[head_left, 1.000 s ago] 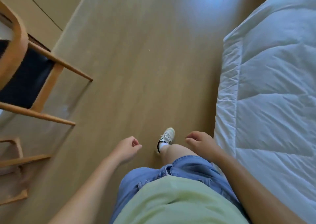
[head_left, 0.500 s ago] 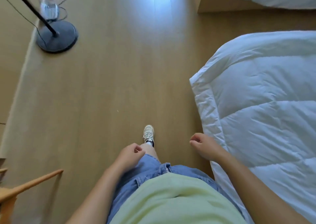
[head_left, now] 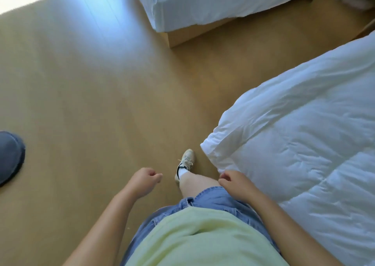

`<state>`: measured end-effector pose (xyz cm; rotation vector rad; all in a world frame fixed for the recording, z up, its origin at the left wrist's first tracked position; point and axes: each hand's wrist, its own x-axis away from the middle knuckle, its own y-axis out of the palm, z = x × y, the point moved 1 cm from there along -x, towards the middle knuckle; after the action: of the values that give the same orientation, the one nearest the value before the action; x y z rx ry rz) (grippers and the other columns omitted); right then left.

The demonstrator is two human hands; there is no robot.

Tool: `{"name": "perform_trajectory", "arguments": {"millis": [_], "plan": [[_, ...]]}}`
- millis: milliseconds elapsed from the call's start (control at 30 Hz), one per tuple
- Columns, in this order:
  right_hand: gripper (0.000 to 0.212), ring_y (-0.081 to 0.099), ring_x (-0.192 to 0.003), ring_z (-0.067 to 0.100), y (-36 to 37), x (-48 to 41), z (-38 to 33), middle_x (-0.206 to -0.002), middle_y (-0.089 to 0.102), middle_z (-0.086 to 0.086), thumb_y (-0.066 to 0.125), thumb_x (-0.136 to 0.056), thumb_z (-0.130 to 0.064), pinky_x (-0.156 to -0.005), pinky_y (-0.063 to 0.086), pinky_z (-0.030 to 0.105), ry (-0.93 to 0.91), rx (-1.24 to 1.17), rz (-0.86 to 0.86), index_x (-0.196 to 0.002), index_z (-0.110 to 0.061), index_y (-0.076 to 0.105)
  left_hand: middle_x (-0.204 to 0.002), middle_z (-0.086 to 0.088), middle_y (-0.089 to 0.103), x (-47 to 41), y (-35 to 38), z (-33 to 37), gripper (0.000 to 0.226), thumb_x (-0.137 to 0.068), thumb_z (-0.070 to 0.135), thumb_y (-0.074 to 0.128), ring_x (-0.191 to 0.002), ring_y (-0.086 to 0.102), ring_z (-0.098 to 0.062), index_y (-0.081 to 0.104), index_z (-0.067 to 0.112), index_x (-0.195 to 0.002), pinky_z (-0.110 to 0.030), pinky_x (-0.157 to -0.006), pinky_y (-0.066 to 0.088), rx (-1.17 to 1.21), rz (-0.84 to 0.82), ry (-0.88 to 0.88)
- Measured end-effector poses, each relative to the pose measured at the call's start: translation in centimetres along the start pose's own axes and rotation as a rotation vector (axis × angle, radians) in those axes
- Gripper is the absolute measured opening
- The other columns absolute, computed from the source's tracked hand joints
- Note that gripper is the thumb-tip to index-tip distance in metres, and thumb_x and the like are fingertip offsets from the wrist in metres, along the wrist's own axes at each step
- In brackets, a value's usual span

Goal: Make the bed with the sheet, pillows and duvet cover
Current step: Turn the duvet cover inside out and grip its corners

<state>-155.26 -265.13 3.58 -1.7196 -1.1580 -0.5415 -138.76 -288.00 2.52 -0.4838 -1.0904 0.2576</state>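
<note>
My left hand (head_left: 145, 181) and right hand (head_left: 235, 184) hung empty at six o'clock, fingers loosely curled, likely because I was mid-step. The white duvet (head_left: 300, 139) lay at three o'clock, its corner just beside my right hand, within easy reach.

You stand on the wood floor (head_left: 101, 103) beside a white duvet (head_left: 304, 144), one sneaker (head_left: 185, 162) forward. Your left grip (head_left: 145, 181) and right grip (head_left: 235, 184) hang loosely curled and empty, the right just beside the duvet's corner. A second bed (head_left: 213, 1) lies ahead.
</note>
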Motion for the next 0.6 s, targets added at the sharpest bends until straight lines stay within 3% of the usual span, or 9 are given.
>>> {"name": "perform_trajectory", "arguments": {"millis": [100,233,400,500,600], "plan": [[0.02,0.04,-0.06,0.01,-5.9,-5.1,-4.2,-0.064,0.048,-0.004,0.049,-0.087,-0.02,-0.059,0.034,0.026,0.007,-0.1,0.026,-0.068,-0.015,0.049,-0.066,-0.003,0.052,-5.5,-5.3,6.0,0.026,-0.09,0.026,0.054,-0.058,0.042,-0.017,0.055,0.011,-0.069,-0.026,-0.057,0.032,0.002,-0.013,-0.001],[0.022,0.041,-0.06,0.009,-14.4,-10.6,-8.4,-0.066,0.051,-0.004,0.047,-0.09,-0.02,-0.058,0.034,0.023,0.018,-0.198,0.093,-0.069,-0.015,0.049,-0.071,-0.002,0.057,-12.3,-12.9,14.9,0.026,-0.09,0.03,0.054,-0.062,0.046,-0.017,0.058,0.008,-0.077,-0.028,-0.059,0.035,-0.054,-0.028,0.059],[0.015,0.049,-0.067,0.011,-23.6,-18.5,-10.5,-0.081,0.06,0.001,0.047,-0.092,-0.024,-0.063,0.041,0.025,0.111,-0.285,0.139,-0.089,-0.015,0.059,-0.07,-0.001,0.06,-22.6,-19.3,27.0,0.024,-0.088,0.031,0.055,-0.063,0.051,-0.017,0.061,0.011,-0.076,-0.028,-0.062,0.04,-0.053,-0.014,0.139],[0.019,0.058,-0.083,0.023,-29.5,-24.1,-11.8,-0.098,0.064,0.009,0.046,-0.093,-0.023,-0.075,0.048,0.033,0.147,-0.372,0.209,-0.1,-0.011,0.06,-0.073,-0.001,0.061,-29.2,-21.7,34.8,0.022,-0.088,0.032,0.056,-0.063,0.051,-0.016,0.061,0.012,-0.079,-0.027,-0.06,0.04,-0.157,-0.097,0.209],[0.018,0.053,-0.075,0.018,-35.2,-27.9,-12.4,-0.09,0.064,0.009,0.046,-0.092,-0.021,-0.068,0.043,0.031,0.208,-0.475,0.312,-0.096,-0.01,0.06,-0.073,0.001,0.06,-34.9,-24.0,43.1,0.021,-0.089,0.033,0.055,-0.062,0.049,-0.013,0.058,0.016,-0.077,-0.027,-0.058,0.038,-0.367,-0.163,0.269]]}}
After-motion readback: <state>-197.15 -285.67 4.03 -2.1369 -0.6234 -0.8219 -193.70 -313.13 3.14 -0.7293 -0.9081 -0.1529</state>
